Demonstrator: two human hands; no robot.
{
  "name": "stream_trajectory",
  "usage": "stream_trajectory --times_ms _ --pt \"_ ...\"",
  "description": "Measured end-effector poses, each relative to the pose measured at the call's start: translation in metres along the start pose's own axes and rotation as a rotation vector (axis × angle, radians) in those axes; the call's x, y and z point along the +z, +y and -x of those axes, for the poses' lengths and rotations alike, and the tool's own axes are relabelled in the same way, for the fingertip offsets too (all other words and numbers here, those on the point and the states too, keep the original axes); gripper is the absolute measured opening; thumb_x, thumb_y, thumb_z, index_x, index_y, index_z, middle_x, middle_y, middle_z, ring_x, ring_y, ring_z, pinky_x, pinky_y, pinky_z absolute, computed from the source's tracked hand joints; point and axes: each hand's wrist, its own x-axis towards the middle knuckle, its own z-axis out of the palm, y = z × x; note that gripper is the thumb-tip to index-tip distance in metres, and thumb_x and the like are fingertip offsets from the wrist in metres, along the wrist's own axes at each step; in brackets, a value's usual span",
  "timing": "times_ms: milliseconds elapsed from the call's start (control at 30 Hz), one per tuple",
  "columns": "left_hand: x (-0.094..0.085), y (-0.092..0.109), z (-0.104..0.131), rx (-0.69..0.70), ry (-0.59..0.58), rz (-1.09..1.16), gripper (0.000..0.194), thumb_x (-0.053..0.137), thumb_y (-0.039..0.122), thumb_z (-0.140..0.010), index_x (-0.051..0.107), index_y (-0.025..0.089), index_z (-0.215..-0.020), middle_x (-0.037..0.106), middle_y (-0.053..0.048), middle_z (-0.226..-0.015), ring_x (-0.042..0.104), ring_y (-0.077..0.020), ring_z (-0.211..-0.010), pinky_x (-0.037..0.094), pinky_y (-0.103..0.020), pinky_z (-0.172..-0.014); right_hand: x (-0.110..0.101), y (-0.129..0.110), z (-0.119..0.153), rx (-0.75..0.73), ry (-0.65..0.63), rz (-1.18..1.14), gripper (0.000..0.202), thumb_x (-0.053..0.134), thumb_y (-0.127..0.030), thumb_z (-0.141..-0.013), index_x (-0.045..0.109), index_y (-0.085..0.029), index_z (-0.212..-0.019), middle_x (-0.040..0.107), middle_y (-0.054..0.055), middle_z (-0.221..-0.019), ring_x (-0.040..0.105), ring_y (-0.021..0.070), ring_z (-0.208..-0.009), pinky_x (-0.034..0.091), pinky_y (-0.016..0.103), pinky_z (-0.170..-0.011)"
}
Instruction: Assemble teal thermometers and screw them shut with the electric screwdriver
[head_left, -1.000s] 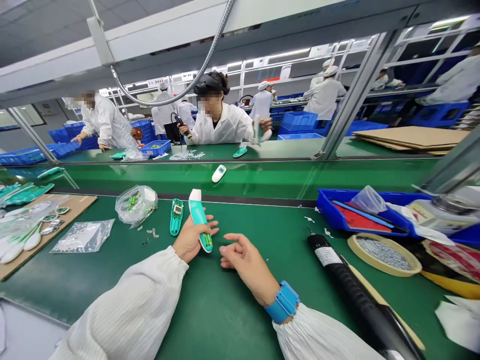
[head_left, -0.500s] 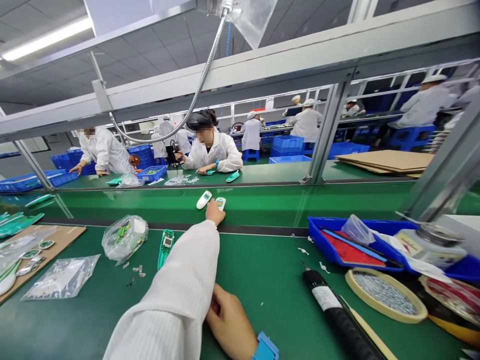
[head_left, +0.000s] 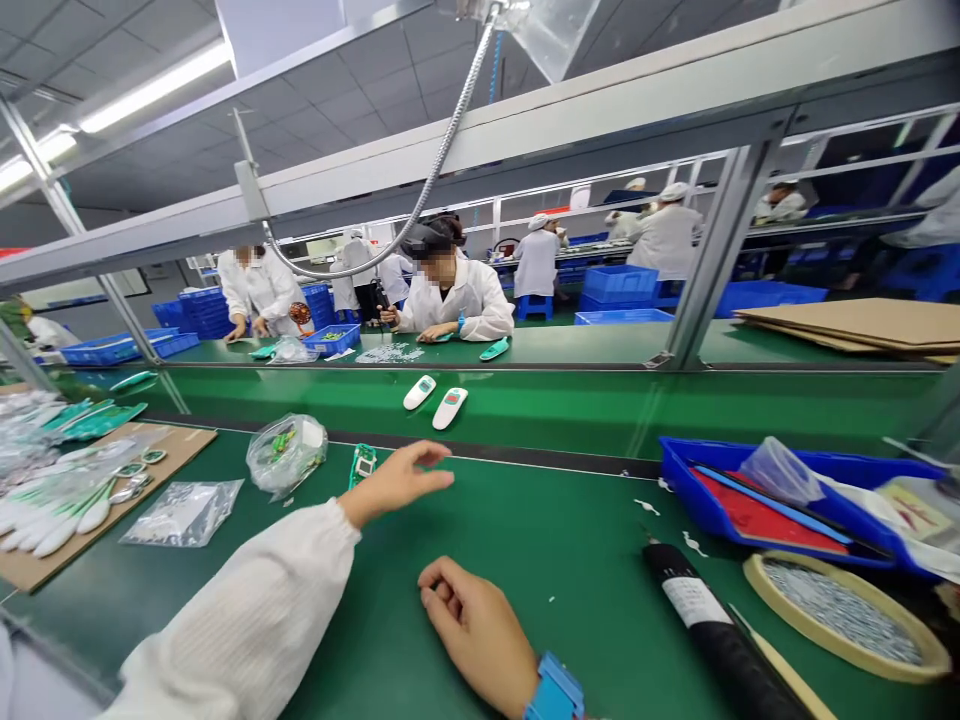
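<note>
My left hand [head_left: 397, 482], in a white sleeve, is over the green bench with thumb and fingers apart, holding nothing. Beyond its fingertips, two white handheld devices lie side by side on the green strip: one [head_left: 420, 392] with a green-edged screen, the other [head_left: 450, 408] with a reddish screen. Just behind my left wrist lies a green casing with a circuit board [head_left: 363, 464], partly covered by the hand. My right hand [head_left: 480, 625], with a blue watch [head_left: 553, 688] at the wrist, rests on the bench with fingers curled in and nothing visible in them.
At right lie a black electric screwdriver [head_left: 701, 610], a round dish of screws [head_left: 844, 610] and a blue tray [head_left: 690, 480]. A bag of parts [head_left: 286, 455], a flat clear bag [head_left: 182, 513] and cardboard with white casings [head_left: 169, 448] are left. A co-worker [head_left: 457, 290] sits opposite.
My left hand has let go of a white device on the strip and drawn back toward me, opening. Both devices now lie free there. My right hand stays on the bench; the view has shifted left.
</note>
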Motion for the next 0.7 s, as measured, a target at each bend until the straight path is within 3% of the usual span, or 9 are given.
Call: stream_trajectory --times_ms 67,167,267,333,400,533,700 --pt "-0.021 -0.006 0.054 -0.035 -0.028 0.138 0.031 0.062 0.034 -0.070 0.061 0.023 -0.099 0.060 -0.005 -0.108 0.052 -0.0198 -0.105 0.043 -0.027 -0.085 0.001 -0.003 0.001 -0.017 -0.002 0.090 0.016 0.040 -0.024 -0.080 0.055 -0.021 -0.078 0.054 -0.003 -0.059 0.049 0.0118 -0.054 0.033 0.023 -0.052" --pt "-0.056 -0.026 0.120 -0.131 0.116 0.182 0.030 0.061 0.038 -0.072 0.061 0.024 -0.098 0.062 -0.005 -0.101 0.056 -0.0208 -0.098 0.043 -0.031 -0.086 0.011 -0.011 0.002 -0.062 0.020 0.288 0.015 0.040 -0.022 -0.080 0.055 -0.022 -0.078 0.055 -0.002 -0.061 0.052 0.0139 -0.059 0.033 0.024 -0.054" --pt "-0.086 -0.057 0.171 -0.244 0.355 0.205 0.031 0.056 0.043 -0.073 0.058 0.027 -0.099 0.063 -0.004 -0.099 0.058 -0.0219 -0.093 0.043 -0.034 -0.086 0.029 -0.024 0.002 -0.187 0.018 0.431 0.016 0.039 -0.017 -0.080 0.054 -0.022 -0.080 0.059 -0.001 -0.067 0.055 0.0147 -0.065 0.034 0.024 -0.057" --pt "-0.101 -0.083 0.201 -0.368 0.678 0.242 0.031 0.061 0.047 -0.064 0.060 0.028 -0.088 0.065 -0.001 -0.084 0.060 -0.0233 -0.081 0.047 -0.036 -0.079 0.044 -0.034 -0.002 -0.280 -0.017 0.466 0.016 0.038 -0.015 -0.080 0.053 -0.022 -0.081 0.062 0.000 -0.072 0.056 0.0145 -0.068 0.034 0.024 -0.058" --pt "-0.112 -0.107 0.231 -0.436 0.889 0.232 0.031 0.062 0.051 -0.060 0.059 0.032 -0.083 0.065 0.003 -0.078 0.060 -0.0226 -0.078 0.048 -0.036 -0.079 0.059 -0.043 -0.009 -0.350 -0.065 0.480 0.016 0.038 -0.014 -0.080 0.052 -0.022 -0.082 0.063 -0.001 -0.073 0.056 0.0144 -0.068 0.035 0.024 -0.059" --pt "-0.130 -0.142 0.296 -0.482 1.122 0.083 0.030 0.054 0.054 -0.068 0.054 0.032 -0.088 0.062 0.003 -0.082 0.059 -0.0186 -0.076 0.049 -0.034 -0.075 0.080 -0.056 -0.021 -0.466 -0.167 0.476 0.018 0.036 -0.016 -0.082 0.053 -0.022 -0.085 0.064 0.001 -0.073 0.058 0.0162 -0.068 0.037 0.026 -0.060" --pt "-0.159 -0.167 0.384 -0.830 1.336 -0.173 0.032 0.051 0.032 -0.081 0.047 0.017 -0.109 0.055 -0.005 -0.103 0.056 -0.0167 -0.088 0.048 -0.036 -0.080 0.090 -0.050 -0.036 -0.530 -0.202 0.400 0.024 0.034 -0.032 -0.083 0.056 -0.025 -0.087 0.066 0.003 -0.080 0.062 0.0191 -0.070 0.044 0.029 -0.059"
